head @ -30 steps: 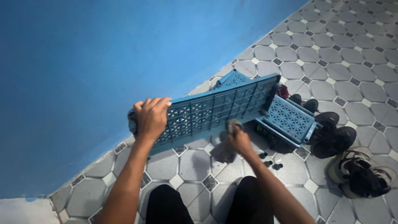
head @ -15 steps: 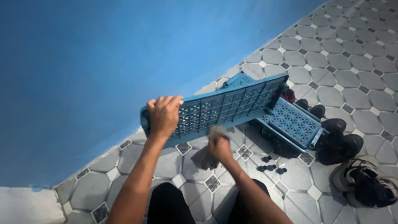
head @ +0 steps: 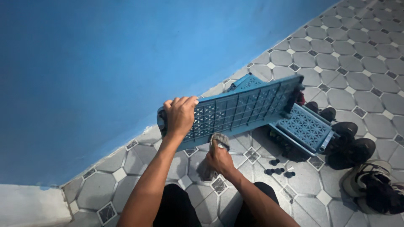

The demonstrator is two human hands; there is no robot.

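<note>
Blue lattice shelf panel (head: 235, 110) (left hand (head: 180, 115) gripping)

Single head cam, no second view, so nothing shared. It looks steeply down from above the person's own forearms and knees onto the tiled floor (head: 336, 75), at about arm's reach. Frame is rolled: the floor's edge against the blue wall (head: 84, 63) runs diagonally from lower left to upper right. Wall fills the upper-left half, floor the lower right. Left hand (head: 181, 115) and right hand (head: 219, 157) sit mid-frame; shoes (head: 370, 185) lie at the right border.
</note>
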